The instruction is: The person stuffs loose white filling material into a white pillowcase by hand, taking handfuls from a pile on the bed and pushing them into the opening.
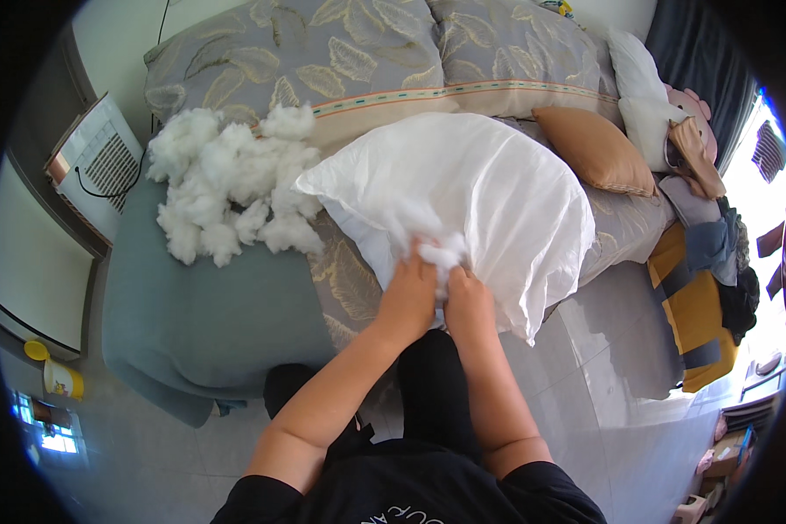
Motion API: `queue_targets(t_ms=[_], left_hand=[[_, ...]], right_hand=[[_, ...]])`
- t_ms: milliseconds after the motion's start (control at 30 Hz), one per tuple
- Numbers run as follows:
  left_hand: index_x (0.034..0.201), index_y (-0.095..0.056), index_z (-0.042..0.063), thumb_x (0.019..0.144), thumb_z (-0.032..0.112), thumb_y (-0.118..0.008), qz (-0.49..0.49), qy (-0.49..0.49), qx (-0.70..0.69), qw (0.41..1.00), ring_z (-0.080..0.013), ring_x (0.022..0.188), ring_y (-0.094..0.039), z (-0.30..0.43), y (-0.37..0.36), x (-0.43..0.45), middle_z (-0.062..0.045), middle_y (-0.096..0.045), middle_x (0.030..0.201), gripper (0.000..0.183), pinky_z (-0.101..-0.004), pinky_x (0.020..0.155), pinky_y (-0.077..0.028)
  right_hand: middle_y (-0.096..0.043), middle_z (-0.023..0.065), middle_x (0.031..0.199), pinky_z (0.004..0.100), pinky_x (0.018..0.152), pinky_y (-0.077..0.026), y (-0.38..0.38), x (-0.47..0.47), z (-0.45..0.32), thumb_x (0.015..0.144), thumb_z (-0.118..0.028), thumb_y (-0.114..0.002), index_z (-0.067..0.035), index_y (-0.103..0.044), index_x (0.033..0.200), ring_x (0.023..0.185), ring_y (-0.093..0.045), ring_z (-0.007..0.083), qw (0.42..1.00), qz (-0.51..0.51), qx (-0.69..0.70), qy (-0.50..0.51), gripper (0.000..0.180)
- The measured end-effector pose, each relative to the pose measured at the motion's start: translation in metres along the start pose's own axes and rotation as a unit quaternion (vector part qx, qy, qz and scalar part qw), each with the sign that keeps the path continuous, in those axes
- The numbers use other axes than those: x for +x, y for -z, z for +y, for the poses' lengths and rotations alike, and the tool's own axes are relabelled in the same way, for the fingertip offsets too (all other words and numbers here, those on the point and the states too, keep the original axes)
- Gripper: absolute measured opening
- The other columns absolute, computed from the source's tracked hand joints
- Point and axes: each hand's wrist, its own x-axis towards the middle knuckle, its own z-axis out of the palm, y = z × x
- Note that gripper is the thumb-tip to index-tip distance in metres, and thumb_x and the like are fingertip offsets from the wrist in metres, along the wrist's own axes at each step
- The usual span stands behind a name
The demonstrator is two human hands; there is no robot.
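Note:
A large white fabric pillow cover point(524, 196), puffed out, lies across the sofa before me, its near edge over my lap. My left hand point(409, 288) is at its near side, fingertips blurred against a tuft of white fibre filling point(442, 254). Close beside it, my right hand point(470, 295) has its fingers curled on the cover's edge, by the same tuft. Whether the left fingers grip the tuft cannot be told. To the left, a loose heap of white fluffy filling point(229, 177) rests on the sofa seat.
Leaf-patterned cushions point(340, 59) line the sofa's back. A tan cushion point(596, 150) lies to the right of the cover. The sofa's left seat has a grey-green cover point(216, 314). Clothes and a yellow fabric piece point(694, 314) are at the far right. Grey tiles point(583, 393) form the floor.

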Motion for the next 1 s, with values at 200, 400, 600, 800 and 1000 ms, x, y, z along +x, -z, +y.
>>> queue_targets(t_ms=[200,400,600,800,1000], left_hand=[[0.111,-0.05,-0.001,0.069,-0.001,-0.055,-0.194,-0.088,0.05,0.976,-0.0364,0.103,-0.05,-0.015,-0.017,0.023,-0.02,-0.052,0.113,0.042,-0.0402,0.089,-0.041],[0.112,-0.052,0.004,0.067,0.003,-0.061,-0.215,-0.092,0.028,0.972,-0.0327,0.105,-0.052,-0.022,-0.024,0.039,-0.018,-0.052,0.116,0.046,-0.0411,0.09,-0.041],[0.128,-0.041,0.006,0.068,0.007,-0.069,0.16,-0.017,0.001,0.987,-0.0375,0.111,-0.046,0.016,0.032,0.01,-0.022,-0.035,0.132,0.066,-0.0408,0.088,-0.042],[0.119,-0.05,0.007,0.077,0.017,-0.064,0.148,-0.14,-0.067,0.977,-0.042,0.105,-0.045,0.031,0.019,-0.003,-0.023,-0.042,0.126,0.045,-0.0471,0.087,-0.039],[0.09,-0.063,0.004,0.079,0.012,-0.058,-0.249,-0.065,-0.002,0.966,-0.0366,0.094,-0.054,0.01,-0.033,0.023,-0.015,-0.059,0.103,0.014,-0.0421,0.082,-0.042]], right_hand=[[-0.059,0.0148,0.094,0.0421,0.063,-0.05,0.012,-0.009,0.014,0.072,-0.005,-0.058,-0.003,-0.05,0.09,0.073,-0.063,0.0341,0.991,0.029,-0.128,-0.019,0.02],[-0.06,0.0119,0.095,0.0438,0.062,-0.049,0.023,-0.021,0.019,0.07,-0.008,-0.063,-0.004,-0.05,0.094,0.076,-0.063,0.0344,0.982,-0.048,-0.182,-0.01,0.028],[-0.059,0.0118,0.094,0.0414,0.063,-0.048,0.042,-0.026,0.013,0.07,-0.006,-0.061,-0.005,-0.05,0.101,0.076,-0.062,0.0321,0.99,0.053,-0.126,-0.017,0.033],[-0.059,0.013,0.091,0.0425,0.061,-0.046,0.04,-0.031,0.008,0.072,-0.004,-0.057,-0.005,-0.049,0.099,0.074,-0.06,0.0331,0.99,0.119,-0.071,-0.015,0.028],[-0.054,0.0115,0.085,0.0413,0.059,-0.048,0.048,-0.033,0.033,0.073,-0.002,-0.053,-0.006,-0.048,0.087,0.073,-0.06,0.0309,0.982,-0.037,-0.185,0.0,0.016]])
